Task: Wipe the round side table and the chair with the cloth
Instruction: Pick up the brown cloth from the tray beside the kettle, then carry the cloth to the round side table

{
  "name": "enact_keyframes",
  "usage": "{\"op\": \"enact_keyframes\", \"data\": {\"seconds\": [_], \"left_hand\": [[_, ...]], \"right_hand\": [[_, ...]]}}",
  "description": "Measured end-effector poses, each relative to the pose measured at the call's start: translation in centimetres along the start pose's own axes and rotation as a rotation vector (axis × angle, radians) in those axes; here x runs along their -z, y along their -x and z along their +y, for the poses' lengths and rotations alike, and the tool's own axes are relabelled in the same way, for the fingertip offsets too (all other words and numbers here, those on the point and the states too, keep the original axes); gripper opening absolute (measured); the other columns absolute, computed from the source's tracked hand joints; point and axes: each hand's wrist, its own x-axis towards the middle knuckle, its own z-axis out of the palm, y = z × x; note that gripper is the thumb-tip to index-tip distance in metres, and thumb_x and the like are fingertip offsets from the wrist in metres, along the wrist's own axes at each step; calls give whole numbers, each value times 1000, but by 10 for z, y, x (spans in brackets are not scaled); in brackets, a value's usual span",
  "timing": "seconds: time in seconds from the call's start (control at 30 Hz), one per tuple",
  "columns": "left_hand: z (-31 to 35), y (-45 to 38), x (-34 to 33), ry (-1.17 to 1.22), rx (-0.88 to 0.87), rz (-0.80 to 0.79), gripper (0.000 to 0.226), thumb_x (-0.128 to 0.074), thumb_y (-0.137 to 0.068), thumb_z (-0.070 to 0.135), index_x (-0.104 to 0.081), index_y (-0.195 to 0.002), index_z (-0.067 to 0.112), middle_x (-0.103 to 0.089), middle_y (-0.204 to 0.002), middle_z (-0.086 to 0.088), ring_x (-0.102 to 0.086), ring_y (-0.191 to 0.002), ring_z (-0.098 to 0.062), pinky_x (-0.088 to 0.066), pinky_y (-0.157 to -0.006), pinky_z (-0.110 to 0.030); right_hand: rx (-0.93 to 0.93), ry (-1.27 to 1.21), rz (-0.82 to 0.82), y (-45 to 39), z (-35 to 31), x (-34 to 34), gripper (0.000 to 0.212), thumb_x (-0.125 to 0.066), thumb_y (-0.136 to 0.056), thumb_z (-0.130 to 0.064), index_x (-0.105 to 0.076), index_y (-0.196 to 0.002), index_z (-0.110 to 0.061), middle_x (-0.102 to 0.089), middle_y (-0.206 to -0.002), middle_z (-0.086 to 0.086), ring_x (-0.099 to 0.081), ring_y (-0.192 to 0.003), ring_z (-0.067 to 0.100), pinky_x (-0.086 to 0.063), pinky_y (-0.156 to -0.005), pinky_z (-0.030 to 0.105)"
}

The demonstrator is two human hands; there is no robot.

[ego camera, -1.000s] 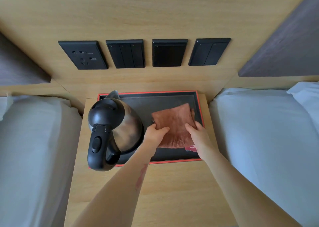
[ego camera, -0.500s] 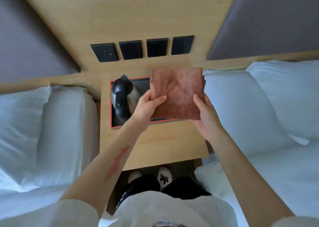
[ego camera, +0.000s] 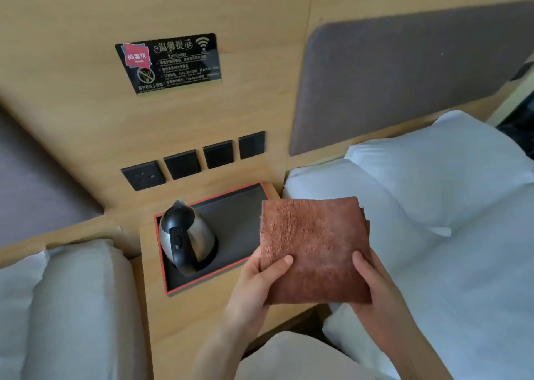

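- The folded brown cloth (ego camera: 315,249) is now held up in the air, clear of the black red-edged tray (ego camera: 239,206) where it lay flat a second ago; it is carried over the right front corner of the wooden bedside stand (ego camera: 185,316) and the edge of the right-hand bed (ego camera: 433,264).
- The cloth is gripped at its near corners: the left hand (ego camera: 257,281) is pinched on the lower left corner, thumb laid on the top face and fingers hidden beneath, and the right hand (ego camera: 372,281) is pinched on the lower right edge in the same way.
- The fetching of the cloth is judged done; no wiping has been started.
- Neither the round side table nor the chair is seen in this view, so a turn away from the stand is probably needed before the first surface is reached.
- Compared with half a second ago, the view is tilted up and swung rightward: a black notice plaque (ego camera: 169,62) on the wooden wall panel is now shown, and the padded grey headboard (ego camera: 404,76) takes up more of the picture.
- The feet visible below the stand half a second ago are no longer seen.
- The steel electric kettle (ego camera: 185,235) is left upright at the left of the tray, apart from the cloth.
- The four black switch and socket plates (ego camera: 196,163) are seen above the tray, as before.
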Motion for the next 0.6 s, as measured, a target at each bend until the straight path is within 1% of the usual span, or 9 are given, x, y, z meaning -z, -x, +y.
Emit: {"op": "enact_keyframes", "data": {"seconds": [0.03, 0.13, 0.17, 0.2, 0.27, 0.33, 0.4, 0.5, 0.6], "left_hand": [[4, 0, 0, -27, 10, -34, 37, -66, -69, 16, -65, -106, 16, -75, -99, -4, -71, -92, -20, -57, -73, -27], [10, 4, -1, -117, 67, -139, 33, -72, -71, 17, -64, -103, 21, -77, -94, 1, -72, -89, -19, -58, -75, -30], [10, 6, -3, -138, 90, -176, 31, -71, -74, 16, -63, -103, 21, -77, -93, 2, -73, -87, -17, -59, -74, -30], [9, 8, -5, -158, 112, -213, 28, -67, -76, 14, -63, -103, 22, -77, -91, 4, -73, -84, -16, -60, -73, -29], [4, 15, -13, -186, 158, -288, 28, -63, -77, 13, -63, -103, 22, -77, -89, 5, -73, -82, -14, -60, -70, -28], [-2, 25, -22, -204, 194, -366, 36, -65, -70, 17, -63, -106, 22, -77, -94, 4, -73, -84, -14, -59, -68, -27], [-9, 36, -35, -232, 228, -443, 43, -65, -66, 20, -63, -108, 22, -76, -99, 3, -72, -89, -15, -57, -71, -28], [-24, 54, -53, -283, 268, -527, 39, -65, -63, 21, -64, -102, 24, -76, -97, 3, -72, -89, -14, -56, -71, -27], [-39, 75, -74, -341, 284, -592, 36, -66, -64, 21, -65, -100, 26, -77, -95, 4, -72, -89, -13, -57, -69, -25]], "right_hand": [[21, -18, 25, 8, 0, -3, 30, -54, -77, -26, -58, -107, -31, -65, -111, -7, -66, -94, 8, -57, -68, 26], [79, -56, 133, 31, 9, -5, 26, -51, -82, -29, -56, -106, -35, -62, -115, -7, -60, -102, 13, -53, -74, 30], [92, -70, 169, 41, 12, -5, 27, -52, -79, -31, -57, -105, -37, -62, -115, -8, -60, -103, 13, -54, -74, 29], [111, -89, 203, 51, 16, -2, 29, -53, -76, -33, -57, -104, -38, -63, -114, -10, -61, -103, 12, -55, -73, 28], [153, -146, 277, 73, 23, 4, 29, -54, -74, -34, -59, -102, -38, -65, -110, -13, -63, -100, 10, -58, -67, 25], [188, -215, 352, 96, 29, 11, 24, -53, -77, -31, -60, -99, -37, -68, -104, -14, -67, -94, 6, -57, -61, 21], [226, -278, 415, 119, 35, 21, 23, -53, -79, -29, -62, -98, -36, -72, -100, -15, -69, -88, 3, -57, -60, 21], [283, -347, 472, 154, 42, 35, 22, -50, -84, -26, -61, -100, -36, -74, -96, -19, -69, -87, -1, -56, -60, 18], [348, -393, 518, 188, 48, 52, 25, -52, -78, -28, -62, -100, -36, -74, -95, -19, -69, -86, -1, -56, -59, 17]]}}
